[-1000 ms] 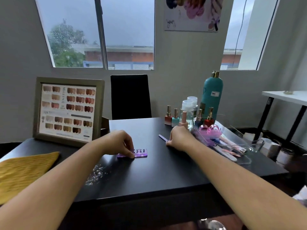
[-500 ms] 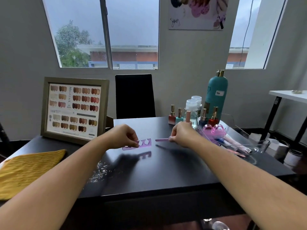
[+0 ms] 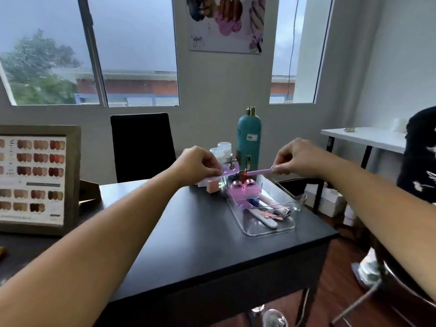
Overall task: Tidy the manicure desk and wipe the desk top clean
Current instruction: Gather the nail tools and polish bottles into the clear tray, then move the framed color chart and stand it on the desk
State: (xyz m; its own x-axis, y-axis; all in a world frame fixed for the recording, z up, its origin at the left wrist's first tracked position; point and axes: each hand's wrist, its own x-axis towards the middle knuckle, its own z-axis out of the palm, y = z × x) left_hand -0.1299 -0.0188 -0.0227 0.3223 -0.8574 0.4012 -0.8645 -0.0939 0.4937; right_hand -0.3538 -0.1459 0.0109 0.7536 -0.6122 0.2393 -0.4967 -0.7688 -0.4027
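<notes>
My left hand (image 3: 197,165) pinches a purple toe separator (image 3: 226,172) and holds it in the air above the far end of a clear plastic tray (image 3: 286,228). My right hand (image 3: 296,156) grips a thin lilac nail stick (image 3: 258,172), also raised over the tray. The tray sits at the right side of the black desk (image 3: 200,234) and holds a pink double-dome item (image 3: 243,188), nail files (image 3: 266,219) and small metal tools. Nail polish bottles (image 3: 245,172) behind my hands are mostly hidden.
A tall teal bottle (image 3: 249,135) and two clear jars (image 3: 220,151) stand behind the tray. A framed nail colour chart (image 3: 35,180) leans at the left. A black chair (image 3: 142,147) faces the desk's far side. A white side table (image 3: 363,138) stands to the right.
Both hands lifted their items off the desk top and carried them right, to above the clear tray. The view swung right, so the yellow cloth and the glitter are out of frame.
</notes>
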